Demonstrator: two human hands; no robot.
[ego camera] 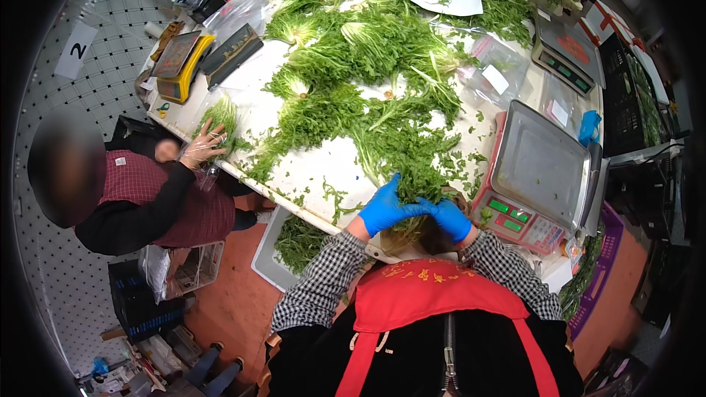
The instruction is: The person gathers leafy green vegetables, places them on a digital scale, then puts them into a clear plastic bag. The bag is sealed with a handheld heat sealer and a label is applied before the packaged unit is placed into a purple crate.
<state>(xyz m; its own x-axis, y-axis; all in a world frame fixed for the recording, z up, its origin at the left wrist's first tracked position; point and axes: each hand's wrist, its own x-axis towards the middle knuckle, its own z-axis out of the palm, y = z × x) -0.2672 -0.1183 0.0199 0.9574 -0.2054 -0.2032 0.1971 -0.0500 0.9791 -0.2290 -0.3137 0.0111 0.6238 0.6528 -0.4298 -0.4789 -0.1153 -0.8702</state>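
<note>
My left hand [389, 210], in a blue glove, grips the near end of a bunch of frilly leafy greens [422, 173] at the table's front edge. From the other side my right hand [449, 219], gloved in blue too, holds the same bunch, its fingertips close to the left thumb. The leaves hide some of my fingers. More heads of frilly greens [325, 110] with pale stems spread over the white table [317, 168] beyond. Below my hands, a brownish clump [405, 234] shows at the edge; what it is cannot be made out.
To the right stands a red scale [540, 171] with a metal pan; a second scale [568, 55] is farther back. Plastic bags [493, 74] lie between. A co-worker's hand [204, 146] touches greens at left. A grey bin [276, 251] of greens stands below the table edge.
</note>
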